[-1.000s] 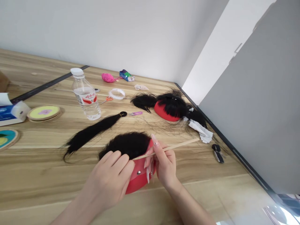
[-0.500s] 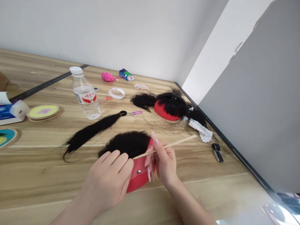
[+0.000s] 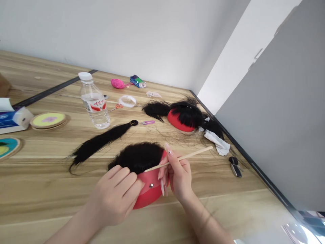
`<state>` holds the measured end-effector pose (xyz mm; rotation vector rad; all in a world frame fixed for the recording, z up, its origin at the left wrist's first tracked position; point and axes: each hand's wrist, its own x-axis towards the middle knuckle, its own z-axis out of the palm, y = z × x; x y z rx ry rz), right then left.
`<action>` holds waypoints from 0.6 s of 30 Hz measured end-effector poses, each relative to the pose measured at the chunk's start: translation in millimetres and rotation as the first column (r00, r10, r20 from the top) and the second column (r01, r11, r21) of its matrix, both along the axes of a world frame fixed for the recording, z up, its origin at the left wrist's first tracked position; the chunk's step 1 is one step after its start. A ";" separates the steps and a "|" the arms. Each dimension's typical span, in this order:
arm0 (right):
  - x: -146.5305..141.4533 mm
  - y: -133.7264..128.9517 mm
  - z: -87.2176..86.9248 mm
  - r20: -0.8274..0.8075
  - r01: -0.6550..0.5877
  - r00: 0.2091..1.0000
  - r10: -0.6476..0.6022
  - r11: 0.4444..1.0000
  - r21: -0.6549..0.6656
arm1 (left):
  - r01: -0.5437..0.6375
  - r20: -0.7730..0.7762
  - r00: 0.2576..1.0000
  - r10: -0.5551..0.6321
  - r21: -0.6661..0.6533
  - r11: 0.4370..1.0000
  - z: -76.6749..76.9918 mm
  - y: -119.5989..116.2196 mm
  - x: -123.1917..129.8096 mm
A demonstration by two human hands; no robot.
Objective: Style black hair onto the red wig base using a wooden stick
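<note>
A red dome-shaped form [image 3: 147, 200] stands at the front of the table, with sheer netting over it and short black hair [image 3: 139, 155] on its far side. A silver pin head [image 3: 151, 185] shows on the netting. My right hand [image 3: 180, 174] pinches a thin wooden stick [image 3: 194, 153] like a pen. The stick's pointed end touches or nearly touches the netting at the hair's edge. My left hand [image 3: 118, 195] lies curled against the form's left side, fingers closed; whatever is between thumb and fingers is hidden.
Behind lie a tied black hair bundle [image 3: 104, 139], purple thread snips [image 3: 147, 122] and a water bottle [image 3: 95, 105]. A second red form [image 3: 179, 121] with black hair stands back right, near crumpled tissue [image 3: 217, 142] and a black clip [image 3: 235, 166]. Embroidery hoops [image 3: 49, 120] sit left.
My left hand has shifted slightly left and down from the stick's tip, uncovering the tip and more netting. My right hand and the stick have barely moved.
</note>
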<state>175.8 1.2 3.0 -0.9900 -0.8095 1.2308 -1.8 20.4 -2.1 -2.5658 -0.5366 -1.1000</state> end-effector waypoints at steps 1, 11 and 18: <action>0.2 -0.1 -0.1 -0.001 -0.002 1.000 0.002 1.000 0.002 | 0.008 0.019 1.000 -0.008 0.009 1.000 -1.5 -0.4 -0.4; 0.8 0.7 -3.0 0.013 0.000 1.000 0.000 1.000 0.018 | -0.043 0.337 0.939 0.070 -0.086 0.995 14.9 -6.8 -7.1; -0.6 -0.4 -1.4 0.016 -0.009 1.000 0.008 0.999 0.032 | -0.092 0.424 0.897 0.121 -0.089 0.992 20.4 -10.6 -4.6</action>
